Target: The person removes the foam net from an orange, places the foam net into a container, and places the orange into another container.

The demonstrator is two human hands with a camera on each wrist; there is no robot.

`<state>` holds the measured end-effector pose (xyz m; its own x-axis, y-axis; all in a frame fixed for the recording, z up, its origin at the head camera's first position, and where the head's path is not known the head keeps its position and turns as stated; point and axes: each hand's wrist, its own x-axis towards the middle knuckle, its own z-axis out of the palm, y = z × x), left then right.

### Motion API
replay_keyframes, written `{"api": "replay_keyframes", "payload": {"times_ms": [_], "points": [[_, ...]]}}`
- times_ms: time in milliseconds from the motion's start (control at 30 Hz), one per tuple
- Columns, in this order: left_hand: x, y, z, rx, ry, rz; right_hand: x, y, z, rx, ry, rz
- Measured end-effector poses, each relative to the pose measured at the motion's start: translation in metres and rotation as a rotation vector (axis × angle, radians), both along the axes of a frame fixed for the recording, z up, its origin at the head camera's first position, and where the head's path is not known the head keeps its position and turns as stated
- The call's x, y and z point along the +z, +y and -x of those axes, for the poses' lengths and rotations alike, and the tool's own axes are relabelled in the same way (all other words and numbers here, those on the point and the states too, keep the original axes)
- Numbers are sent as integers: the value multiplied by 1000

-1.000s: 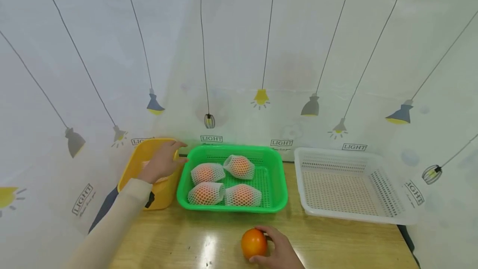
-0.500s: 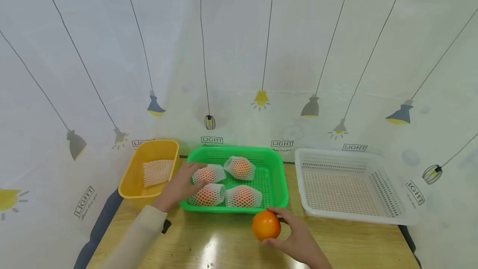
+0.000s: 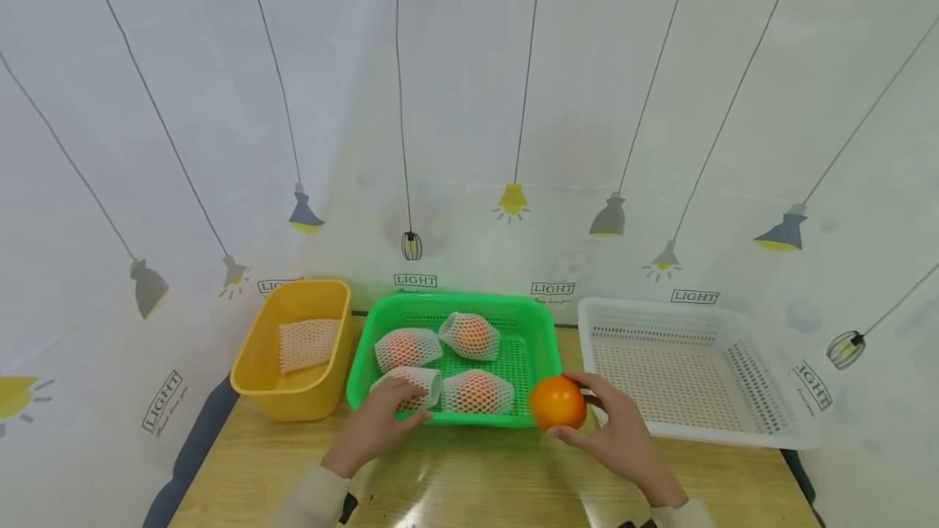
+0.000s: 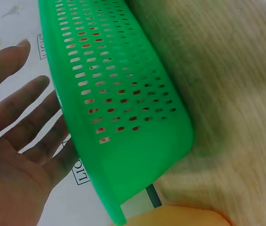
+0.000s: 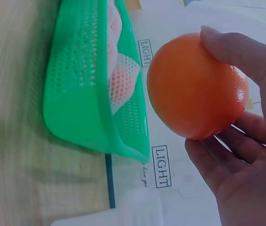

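The right hand (image 3: pixel 619 434), gripping 1 glossy, near-round orange fruit (image 3: pixel 556 402), long axis indistinct, has moved rightward to the near right corner of the green plastic basket (image 3: pixel 465 301). The left hand (image 3: pixel 376 424), fingers loosely parted, has crossed from the yellow plastic bin (image 3: pixel 302 404) to the basket's near rim. White wall sheeting (image 3: pixel 462 104) reads "LIGHT".

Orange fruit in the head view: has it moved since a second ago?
Yes. Against the green basket, the orange fruit has gone rightward and up the picture, from below it to overlapping its right front corner.
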<state>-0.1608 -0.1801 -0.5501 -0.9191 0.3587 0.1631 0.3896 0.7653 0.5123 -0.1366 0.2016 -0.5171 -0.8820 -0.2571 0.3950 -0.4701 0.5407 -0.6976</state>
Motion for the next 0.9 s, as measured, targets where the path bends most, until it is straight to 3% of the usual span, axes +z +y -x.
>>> {"api": "replay_keyframes", "payload": {"times_ms": [200,500,900], "points": [[-9,2,-5,-2,43,-10,16,18,19,-66,-36,-49],[-20,8,-11,87,135,-48,31,40,50,-92,-69,-102],[-28,11,-10,158,116,-111,32,71,98,-145,-202,-157]]}}
